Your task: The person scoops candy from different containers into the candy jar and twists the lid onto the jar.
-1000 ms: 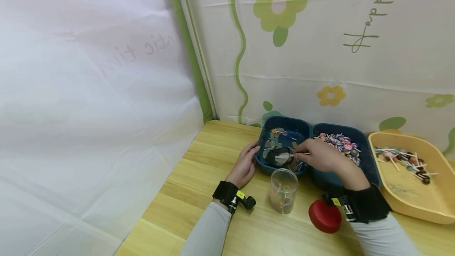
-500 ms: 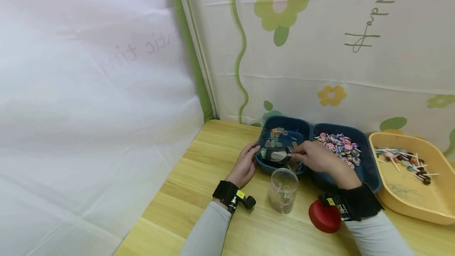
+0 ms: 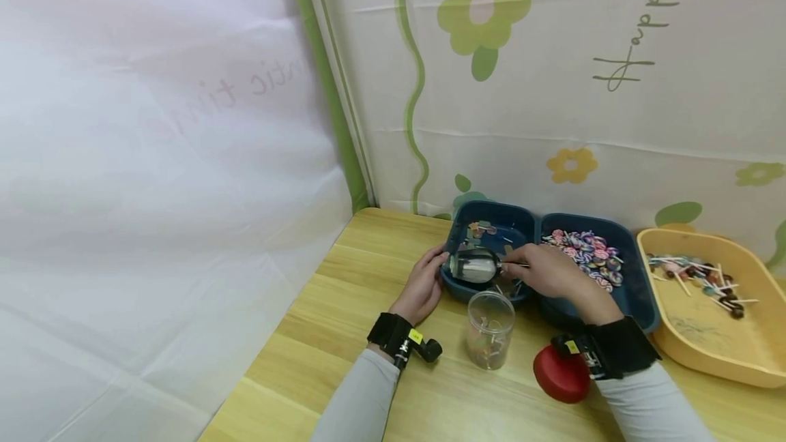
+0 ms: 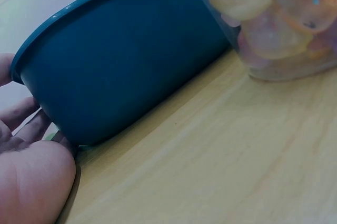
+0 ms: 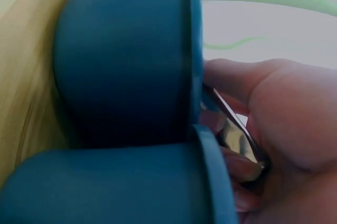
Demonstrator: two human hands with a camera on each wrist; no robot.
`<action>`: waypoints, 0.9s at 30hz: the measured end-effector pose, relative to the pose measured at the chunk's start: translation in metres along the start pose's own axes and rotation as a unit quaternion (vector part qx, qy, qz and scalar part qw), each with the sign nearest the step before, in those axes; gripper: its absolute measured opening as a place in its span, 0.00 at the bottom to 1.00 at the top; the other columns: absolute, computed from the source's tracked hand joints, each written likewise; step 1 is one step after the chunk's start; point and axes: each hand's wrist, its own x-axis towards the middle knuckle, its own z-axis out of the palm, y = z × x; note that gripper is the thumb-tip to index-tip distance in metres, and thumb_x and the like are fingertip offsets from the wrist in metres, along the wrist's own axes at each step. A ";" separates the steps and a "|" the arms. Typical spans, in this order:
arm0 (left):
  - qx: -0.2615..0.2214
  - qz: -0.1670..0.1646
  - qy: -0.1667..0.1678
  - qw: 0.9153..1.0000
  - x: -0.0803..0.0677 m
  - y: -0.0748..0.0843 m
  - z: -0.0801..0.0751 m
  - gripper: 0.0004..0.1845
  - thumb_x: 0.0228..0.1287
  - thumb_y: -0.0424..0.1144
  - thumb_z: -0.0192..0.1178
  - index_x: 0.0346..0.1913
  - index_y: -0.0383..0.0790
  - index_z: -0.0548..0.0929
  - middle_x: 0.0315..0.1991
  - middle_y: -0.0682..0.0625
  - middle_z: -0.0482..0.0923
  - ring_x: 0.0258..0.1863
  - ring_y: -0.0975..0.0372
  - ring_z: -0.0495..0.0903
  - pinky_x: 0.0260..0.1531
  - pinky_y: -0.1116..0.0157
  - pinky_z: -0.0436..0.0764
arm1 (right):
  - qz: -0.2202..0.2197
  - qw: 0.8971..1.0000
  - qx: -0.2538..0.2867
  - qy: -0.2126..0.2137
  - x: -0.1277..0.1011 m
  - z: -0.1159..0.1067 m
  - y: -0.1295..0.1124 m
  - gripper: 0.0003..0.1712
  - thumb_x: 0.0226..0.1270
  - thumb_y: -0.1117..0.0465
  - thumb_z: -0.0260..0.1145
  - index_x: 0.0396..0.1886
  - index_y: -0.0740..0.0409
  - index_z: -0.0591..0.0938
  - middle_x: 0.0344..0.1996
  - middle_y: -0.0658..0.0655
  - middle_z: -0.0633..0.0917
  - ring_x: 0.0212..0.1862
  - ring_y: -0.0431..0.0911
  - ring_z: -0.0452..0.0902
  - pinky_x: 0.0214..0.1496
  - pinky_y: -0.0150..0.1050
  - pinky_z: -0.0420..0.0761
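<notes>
Your left hand (image 3: 424, 285) rests open against the left blue tray (image 3: 491, 220); your right hand (image 3: 543, 271) grips the metal scoop (image 3: 474, 267) inside it. Keep it level, brace the tray, then clear its near rim toward the jar (image 3: 489, 329).

I see bare table (image 3: 344, 305) left of the jar (image 3: 489, 329); the red lid (image 3: 560, 374) crowds my right wrist.

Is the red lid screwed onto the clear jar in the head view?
No, the red lid lies on the table to the right of the clear jar, whose mouth is uncovered.
</notes>
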 end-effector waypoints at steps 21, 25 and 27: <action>-0.001 0.006 0.004 1.000 0.003 -0.001 0.000 0.23 0.80 0.35 0.52 0.74 0.38 0.69 0.77 0.41 0.61 0.73 0.57 0.63 0.75 0.59 0.59 | -0.063 0.975 0.206 -0.050 -0.004 -0.011 0.024 0.15 0.82 0.62 0.56 0.54 0.61 0.87 0.33 0.56 0.82 0.31 0.43 0.70 0.34 0.37 0.72; 0.001 0.005 0.011 1.000 0.003 -0.001 0.001 0.23 0.79 0.36 0.53 0.73 0.38 0.70 0.75 0.43 0.64 0.73 0.57 0.64 0.75 0.59 0.59 | -0.048 0.977 0.204 -0.044 -0.005 -0.012 0.024 0.16 0.82 0.61 0.56 0.57 0.62 0.86 0.43 0.60 0.86 0.38 0.46 0.75 0.41 0.35 0.75; 0.004 0.004 0.013 1.000 0.003 -0.001 0.001 0.23 0.79 0.37 0.54 0.73 0.38 0.70 0.74 0.44 0.64 0.73 0.58 0.64 0.75 0.59 0.59 | -0.044 0.978 0.200 -0.040 -0.007 -0.014 0.024 0.17 0.82 0.61 0.56 0.58 0.64 0.85 0.47 0.62 0.86 0.41 0.46 0.75 0.43 0.35 0.77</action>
